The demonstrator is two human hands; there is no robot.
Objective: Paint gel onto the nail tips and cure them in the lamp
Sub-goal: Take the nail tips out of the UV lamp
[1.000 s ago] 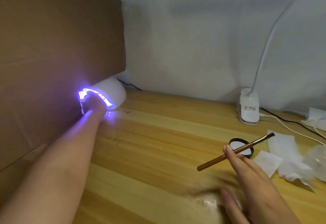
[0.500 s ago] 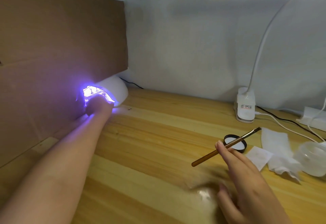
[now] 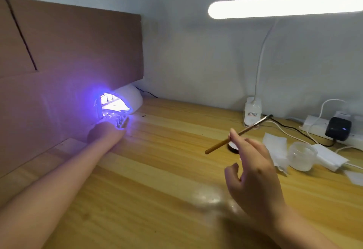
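left hand point(image 3: 107, 131): at the mouth of the glowing curing lamp point(image 3: 127, 99), holding a strip of nail tips point(image 3: 121, 121) in the violet light; fingers hidden, grip unclear
right hand point(image 3: 253, 172): raised over the desk point(image 3: 167, 150), brush point(image 3: 238, 134) pinched between fingertips, other fingers loose
behind the brush: small dark jar point(image 3: 232, 146), clear cup point(image 3: 301, 155), white wipes point(image 3: 275, 146)

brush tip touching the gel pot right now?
No. The right hand holds the brush up in the air, its tip pointing toward the desk lamp base, clear of the small black pot.
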